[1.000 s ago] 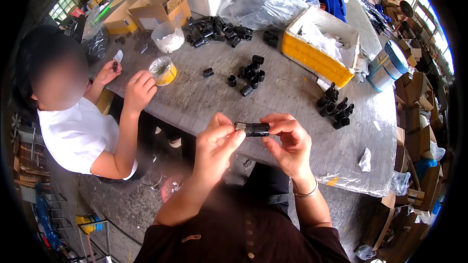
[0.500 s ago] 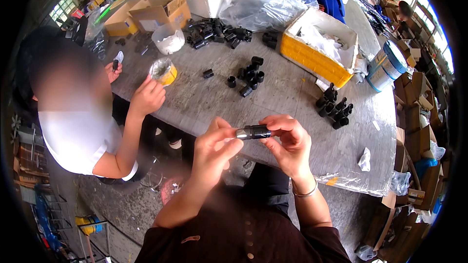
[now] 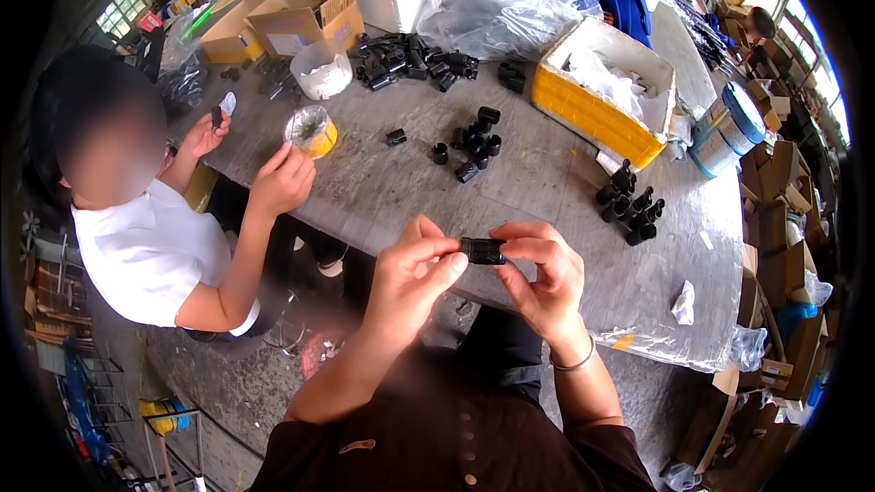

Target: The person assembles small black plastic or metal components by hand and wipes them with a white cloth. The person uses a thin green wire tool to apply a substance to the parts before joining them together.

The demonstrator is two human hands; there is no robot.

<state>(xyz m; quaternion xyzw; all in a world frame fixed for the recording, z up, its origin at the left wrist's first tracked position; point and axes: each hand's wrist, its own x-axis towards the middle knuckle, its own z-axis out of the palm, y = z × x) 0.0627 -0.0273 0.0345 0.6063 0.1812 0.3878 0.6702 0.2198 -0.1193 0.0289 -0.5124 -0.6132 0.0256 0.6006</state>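
A short black cylindrical fitting (image 3: 481,251) lies level between my hands, just above the table's near edge. My left hand (image 3: 408,275) pinches its left end between thumb and fingers, which cover that end. The right end is gripped by the thumb and fingers of my right hand (image 3: 545,281). Beyond them on the table stand a cluster of similar black fittings (image 3: 476,141), one single fitting (image 3: 396,137) and a second cluster (image 3: 632,205) to the right.
At left a co-worker holds a small black piece (image 3: 217,117) and touches a yellow-sided tub (image 3: 311,132). Behind are a white tub (image 3: 323,76), a black heap (image 3: 410,62), cardboard boxes (image 3: 305,18) and a yellow foam box (image 3: 597,116). A blue-lidded bucket (image 3: 725,131) stands at right.
My left fingers have moved closer to my right hand. The shiny pale left end of the fitting, visible before, no longer shows. The co-worker's hand stays by the tub.
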